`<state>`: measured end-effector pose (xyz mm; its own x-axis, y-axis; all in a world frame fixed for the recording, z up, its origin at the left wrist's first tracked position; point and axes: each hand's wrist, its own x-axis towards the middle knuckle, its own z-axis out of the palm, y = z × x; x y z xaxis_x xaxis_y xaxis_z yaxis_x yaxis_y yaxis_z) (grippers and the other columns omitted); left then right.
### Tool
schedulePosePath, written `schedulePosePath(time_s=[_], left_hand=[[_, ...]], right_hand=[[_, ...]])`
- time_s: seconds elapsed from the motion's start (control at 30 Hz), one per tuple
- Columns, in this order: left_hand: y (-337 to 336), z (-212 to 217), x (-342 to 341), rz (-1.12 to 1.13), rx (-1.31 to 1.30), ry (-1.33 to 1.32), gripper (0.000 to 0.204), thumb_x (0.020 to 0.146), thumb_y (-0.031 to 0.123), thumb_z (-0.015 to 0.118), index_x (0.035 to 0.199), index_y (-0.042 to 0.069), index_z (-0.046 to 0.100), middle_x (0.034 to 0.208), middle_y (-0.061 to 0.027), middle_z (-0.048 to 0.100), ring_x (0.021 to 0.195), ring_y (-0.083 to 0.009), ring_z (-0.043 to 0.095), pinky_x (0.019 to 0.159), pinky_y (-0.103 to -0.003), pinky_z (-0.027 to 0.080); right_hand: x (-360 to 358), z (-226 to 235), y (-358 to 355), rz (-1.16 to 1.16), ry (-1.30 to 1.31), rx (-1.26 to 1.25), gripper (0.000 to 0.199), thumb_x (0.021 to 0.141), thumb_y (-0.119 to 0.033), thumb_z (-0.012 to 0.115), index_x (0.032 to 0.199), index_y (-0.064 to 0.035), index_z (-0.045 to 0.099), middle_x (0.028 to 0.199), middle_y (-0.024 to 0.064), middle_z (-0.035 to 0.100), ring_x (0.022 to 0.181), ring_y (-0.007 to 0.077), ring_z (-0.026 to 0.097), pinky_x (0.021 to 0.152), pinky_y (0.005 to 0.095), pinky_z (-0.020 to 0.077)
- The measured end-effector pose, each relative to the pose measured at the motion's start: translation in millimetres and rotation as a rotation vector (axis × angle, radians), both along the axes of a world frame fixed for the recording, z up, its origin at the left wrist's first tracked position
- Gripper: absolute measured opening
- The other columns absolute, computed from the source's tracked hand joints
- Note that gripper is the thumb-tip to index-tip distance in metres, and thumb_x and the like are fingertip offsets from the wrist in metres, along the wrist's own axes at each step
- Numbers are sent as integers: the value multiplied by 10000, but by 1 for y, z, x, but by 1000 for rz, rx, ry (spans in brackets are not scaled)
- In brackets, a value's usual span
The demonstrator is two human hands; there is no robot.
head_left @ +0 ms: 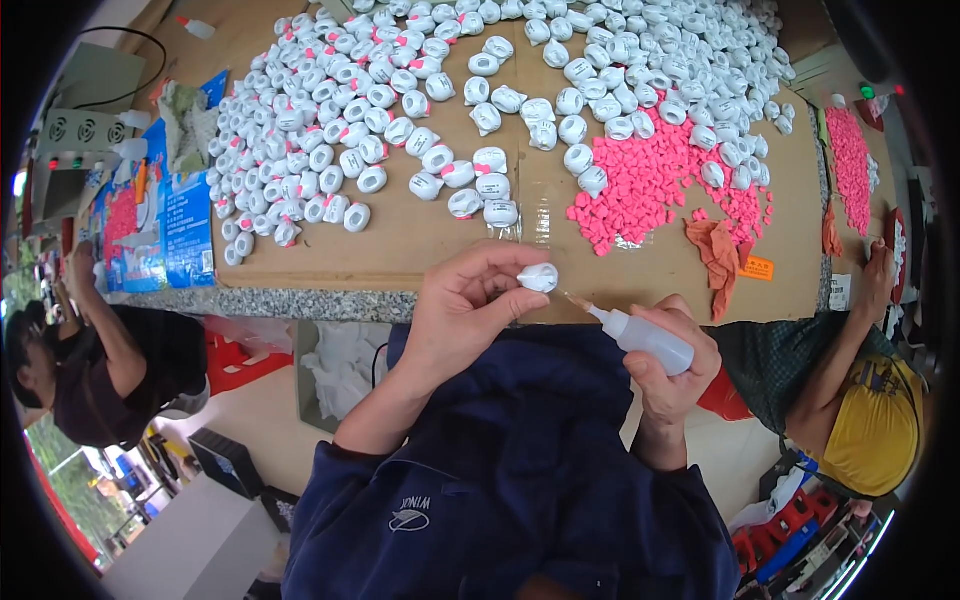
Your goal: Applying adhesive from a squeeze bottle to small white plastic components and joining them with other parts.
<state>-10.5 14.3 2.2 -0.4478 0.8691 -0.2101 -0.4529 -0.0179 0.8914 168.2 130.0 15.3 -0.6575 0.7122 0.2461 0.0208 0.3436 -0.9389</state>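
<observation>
The right hand (668, 375) is wrapped shut around a small white squeeze bottle (645, 338), its thin nozzle pointing left toward the other hand. The left hand (462, 312) pinches 1 small white plastic piece (538, 277) between thumb and fingertips, the remaining fingers curled loosely; the nozzle tip sits just right of and below that piece, not clearly touching it. Beyond the fingers lies the cardboard-covered table (400, 245). Farther past the left fingertips spreads a wide mass of white pieces (330, 150), and beyond the right hand a pile of pink pieces (640, 190) with an orange rag (718, 255) beside it. 2 other people work at either side.
</observation>
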Motion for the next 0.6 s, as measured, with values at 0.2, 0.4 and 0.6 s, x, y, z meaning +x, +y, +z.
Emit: schedulePosePath(time_s=[0.2,0.4,0.6], left_hand=[[0,-2,0,-10,25,14,309,777,-117,593,1077,-42,583,1045,-66,533,883,-110,571,753,-214,491],[0,-2,1,-4,15,42,315,769,-122,600,1076,-55,575,1036,-75,536,906,-137,585,768,-229,495],[0,-4,0,2,9,18,321,769,-121,602,1081,-55,571,1043,-74,535,924,-136,580,783,-227,487]], right_hand=[[-1,0,0,14,-13,-41,361,630,-124,760,927,47,645,711,84,618,595,141,482,522,245,375],[-4,4,-2,-8,-63,-91,428,684,-258,743,929,77,638,671,72,567,623,143,481,539,238,356],[-1,3,2,5,-40,-47,342,630,-92,745,924,49,643,678,73,594,584,137,466,517,240,360]])
